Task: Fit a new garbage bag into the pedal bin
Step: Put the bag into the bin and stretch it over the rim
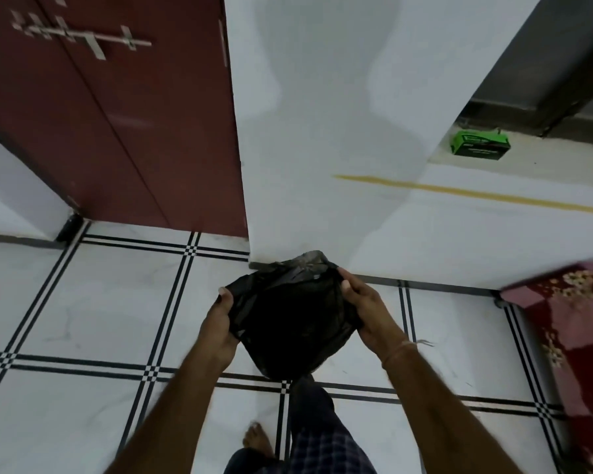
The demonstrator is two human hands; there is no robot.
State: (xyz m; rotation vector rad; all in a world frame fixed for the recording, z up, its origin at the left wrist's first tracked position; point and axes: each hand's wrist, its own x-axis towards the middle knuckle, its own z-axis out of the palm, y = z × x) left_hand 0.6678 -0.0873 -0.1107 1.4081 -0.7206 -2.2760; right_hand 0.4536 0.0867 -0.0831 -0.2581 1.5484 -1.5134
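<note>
A crumpled black garbage bag (290, 316) hangs in front of me at mid-frame, above the tiled floor. My left hand (220, 328) grips its left edge with thumb on top. My right hand (363, 314) grips its right edge, a thin thread band on that wrist. The bag is stretched between both hands and its lower part sags down to a point. No pedal bin is in view.
A white wall corner (322, 148) stands straight ahead, with a dark red door (134, 131) to its left. A red patterned mattress edge (569, 323) lies at the right. A green box (480, 145) sits further back. My bare foot (257, 439) stands on white tiles.
</note>
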